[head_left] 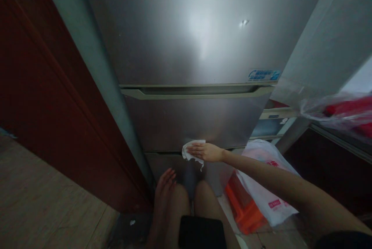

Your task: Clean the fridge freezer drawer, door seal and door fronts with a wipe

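Observation:
My right hand (207, 151) presses a crumpled white tissue (190, 146) flat against the refrigerator (197, 121), near the lower edge of its middle door. The fingers point left and lie over the tissue; one torn strip hangs below. Beside my left knee, my left hand (166, 179) rests with its fingers stretched out and nothing visible in it. The refrigerator has a silvery metal front with a pale recessed handle strip (200, 94) between its upper and middle doors.
A dark red door frame (72, 113) stands close on the left. To the right are an orange plastic basket (245, 206), a white printed plastic bag (270, 187) and a clear plastic bag with something red (348, 113). A black object (202, 233) is at my lap.

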Demonstrator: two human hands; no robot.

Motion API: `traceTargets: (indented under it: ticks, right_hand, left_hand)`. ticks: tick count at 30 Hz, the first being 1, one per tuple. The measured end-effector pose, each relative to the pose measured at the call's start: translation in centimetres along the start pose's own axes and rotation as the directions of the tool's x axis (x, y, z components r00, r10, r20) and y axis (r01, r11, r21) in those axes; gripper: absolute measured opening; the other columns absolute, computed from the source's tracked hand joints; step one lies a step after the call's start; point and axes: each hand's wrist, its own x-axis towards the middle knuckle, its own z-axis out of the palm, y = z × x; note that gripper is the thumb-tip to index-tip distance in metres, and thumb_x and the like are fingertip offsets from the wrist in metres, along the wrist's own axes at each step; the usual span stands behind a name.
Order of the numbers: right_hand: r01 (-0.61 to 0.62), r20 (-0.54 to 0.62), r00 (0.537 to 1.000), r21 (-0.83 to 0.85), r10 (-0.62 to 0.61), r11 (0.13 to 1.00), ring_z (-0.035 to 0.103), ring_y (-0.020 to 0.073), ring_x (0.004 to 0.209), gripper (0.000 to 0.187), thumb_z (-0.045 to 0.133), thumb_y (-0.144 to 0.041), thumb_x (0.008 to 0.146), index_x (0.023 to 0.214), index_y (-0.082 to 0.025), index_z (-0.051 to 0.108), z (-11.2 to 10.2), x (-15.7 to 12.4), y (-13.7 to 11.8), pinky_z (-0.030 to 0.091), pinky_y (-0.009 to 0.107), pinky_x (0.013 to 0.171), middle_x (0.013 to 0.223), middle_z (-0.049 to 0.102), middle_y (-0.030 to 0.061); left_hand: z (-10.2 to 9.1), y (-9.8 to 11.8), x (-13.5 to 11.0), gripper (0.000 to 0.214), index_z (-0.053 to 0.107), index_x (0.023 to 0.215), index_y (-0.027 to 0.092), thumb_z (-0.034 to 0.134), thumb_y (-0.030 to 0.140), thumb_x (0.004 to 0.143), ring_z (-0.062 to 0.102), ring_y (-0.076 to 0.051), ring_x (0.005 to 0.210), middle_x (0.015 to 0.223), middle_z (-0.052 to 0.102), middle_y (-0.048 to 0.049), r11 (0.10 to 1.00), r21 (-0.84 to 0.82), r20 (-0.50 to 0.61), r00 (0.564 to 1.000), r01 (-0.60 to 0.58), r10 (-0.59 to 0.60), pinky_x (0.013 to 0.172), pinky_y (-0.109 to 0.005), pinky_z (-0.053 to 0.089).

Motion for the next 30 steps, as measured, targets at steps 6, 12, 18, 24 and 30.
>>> traceTargets:
  ticks: [6,12,18,24,30]
  right_hand:
    - [-0.045,0.02,0.999,-0.024,0.046,0.999,0.049,0.0204,0.132,0.033,0.041,-0.018,0.098,0.127,-0.016,0.057,-3.5,1.0,-2.3,0.04,0.041,0.114,0.141,0.052,0.0104]
    - [-0.313,0.128,0.946,0.105,0.299,0.944,0.067,0.0181,0.097,0.03,0.039,-0.012,0.096,0.123,-0.011,0.052,-8.2,3.4,-6.2,0.055,0.027,0.073,0.119,0.063,0.0144]
    - [-0.552,0.209,0.823,0.515,0.529,0.656,0.069,0.017,0.09,0.028,0.054,-0.01,0.089,0.115,-0.018,0.06,-9.1,5.2,-6.8,0.047,0.023,0.072,0.099,0.072,0.006]
    - [-0.551,0.195,0.786,0.653,0.587,0.52,0.069,0.0164,0.084,0.014,0.062,-0.02,0.088,0.096,-0.018,0.073,-9.0,5.9,-6.5,0.042,0.022,0.072,0.09,0.075,0.005]
    - [-0.656,0.23,0.664,0.635,0.711,0.407,0.066,0.0153,0.079,0.014,0.066,-0.029,0.086,0.093,-0.02,0.073,-9.4,4.7,-6.2,0.039,0.022,0.066,0.085,0.074,0.003]
  left_hand:
    - [0.2,-0.3,0.4,0.049,0.068,0.101,0.02,0.078,0.041,0.058,0.062,-0.03,0.114,0.119,0.067,-0.0133,0.998,0.058,-0.009,1.0,-0.024,0.024,0.094,-0.04,0.05]
    - [2.6,3.1,-1.7,0.039,0.065,0.11,0.021,0.068,0.04,0.076,0.059,-0.025,0.114,0.12,0.065,-0.0093,0.909,0.311,-0.028,0.954,-0.275,0.299,0.102,-0.04,0.042]
    - [5.8,7.8,-3.4,0.031,0.066,0.112,0.023,0.058,0.032,0.084,0.055,-0.026,0.117,0.12,0.064,-0.0071,0.65,0.585,0.082,0.833,-0.485,0.548,0.105,-0.037,0.037]
    - [6.4,8.7,-0.7,0.034,0.069,0.11,0.023,0.064,0.029,0.077,0.063,-0.027,0.101,0.107,0.071,-0.0075,0.519,0.68,0.331,0.849,-0.518,0.412,0.09,-0.035,0.045]
    - [6.8,9.0,-0.2,0.029,0.072,0.095,0.021,0.047,0.035,0.09,0.067,-0.025,0.09,0.096,0.075,-0.0058,0.27,0.827,0.475,0.87,-0.493,0.133,0.079,-0.032,0.044]
